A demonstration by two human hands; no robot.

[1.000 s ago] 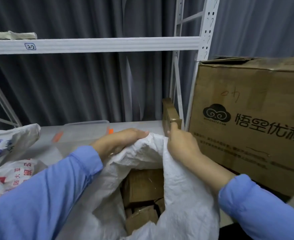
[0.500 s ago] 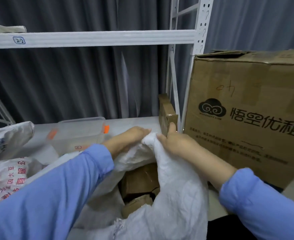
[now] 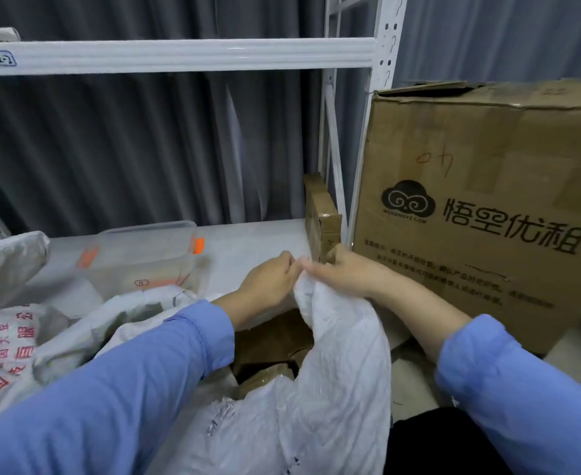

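Observation:
A white woven sack (image 3: pixel 333 371) stands open in front of me on the shelf, with brown cardboard parcels (image 3: pixel 268 341) showing inside its mouth. My left hand (image 3: pixel 268 279) and my right hand (image 3: pixel 344 269) meet at the sack's far rim. Both pinch the gathered white fabric there, fingertips almost touching. Blue sleeves cover both forearms.
A large printed cardboard box (image 3: pixel 481 207) stands at the right. A thin flat carton (image 3: pixel 321 217) leans against the white rack post (image 3: pixel 371 132). A clear plastic tub (image 3: pixel 145 252) with orange clips and printed sacks (image 3: pixel 4 337) lie at the left. A shelf beam (image 3: pixel 179 56) crosses above.
My hands have drawn together along the sack's rim, bunching the fabric and narrowing the mouth. The right hand has moved left, the left hand slightly right.

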